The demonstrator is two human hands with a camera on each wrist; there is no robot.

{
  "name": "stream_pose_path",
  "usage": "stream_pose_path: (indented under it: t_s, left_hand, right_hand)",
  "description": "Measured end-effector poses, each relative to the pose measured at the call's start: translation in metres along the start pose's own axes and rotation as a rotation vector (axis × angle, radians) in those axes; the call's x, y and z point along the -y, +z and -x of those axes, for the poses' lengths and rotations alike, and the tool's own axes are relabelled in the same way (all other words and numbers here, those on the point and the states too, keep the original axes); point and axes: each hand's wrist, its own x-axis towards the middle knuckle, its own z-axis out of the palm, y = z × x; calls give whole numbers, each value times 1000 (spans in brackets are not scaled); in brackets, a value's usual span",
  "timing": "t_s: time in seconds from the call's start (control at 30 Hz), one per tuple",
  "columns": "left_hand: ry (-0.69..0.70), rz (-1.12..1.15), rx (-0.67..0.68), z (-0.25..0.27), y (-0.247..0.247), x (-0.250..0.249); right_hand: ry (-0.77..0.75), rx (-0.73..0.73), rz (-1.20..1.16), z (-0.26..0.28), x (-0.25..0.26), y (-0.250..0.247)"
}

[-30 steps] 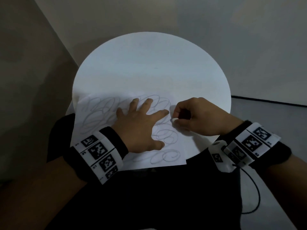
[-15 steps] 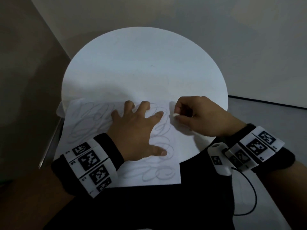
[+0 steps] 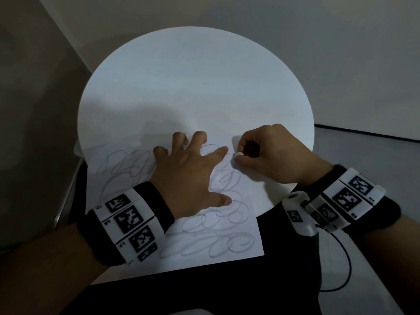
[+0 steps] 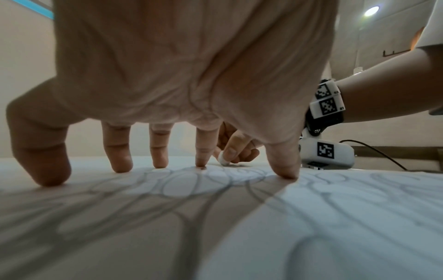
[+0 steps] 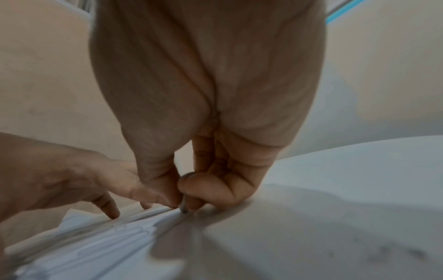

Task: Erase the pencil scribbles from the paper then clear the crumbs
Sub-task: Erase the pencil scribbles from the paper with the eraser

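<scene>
A white sheet of paper (image 3: 229,233) covered in grey pencil scribbles (image 3: 218,244) lies on a round white table (image 3: 193,83), its near edge hanging over the table's rim. My left hand (image 3: 188,176) is spread flat on the paper, fingertips (image 4: 284,173) pressing it down. Just right of the left index finger, my right hand (image 3: 261,153) pinches a small white eraser (image 3: 238,154) between thumb and fingers, its tip on the paper's far right part. The same eraser (image 4: 224,160) shows in the left wrist view, and the eraser (image 5: 184,207) touches the sheet in the right wrist view.
The table stands in a corner between a beige wall (image 3: 29,98) and a grey wall (image 3: 318,53). A black cable (image 3: 341,264) hangs from the right wrist band. My dark-clothed lap (image 3: 204,292) lies under the paper's near edge.
The right hand with the eraser has shifted slightly on the paper near the left index finger. The left hand stays spread on the sheet. The head view has moved.
</scene>
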Motion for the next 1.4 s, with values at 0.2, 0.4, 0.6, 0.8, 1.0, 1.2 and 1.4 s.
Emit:
stream_pose_path:
  t_s: [0.2,0.4,0.6,0.8,1.0,1.2,1.4]
  left_hand:
    - [-7,-9,-6,0,1,-2]
    - [-14,-17,-18,1,2,-3]
    - [-16,-9,-10,3,1,-4]
    - [-5,-11,-10,3,2,-6]
    - [7,-21,-20,6,4,-7]
    - [12,-24,-10,8,4,-9]
    - [-10,-20,3,5,5,-8]
  right_hand:
    - [-18,185,-46,6,11,-2]
    - [-14,21,63,-3,6,-7]
    - [-27,59,27,-3,11,-2]
    - [-15,163,-32,1,16,0]
    - [14,13,48,-6,6,-2]
    - [29,0,57,-4,3,-10]
    - [11,85,2,-4,7,-4]
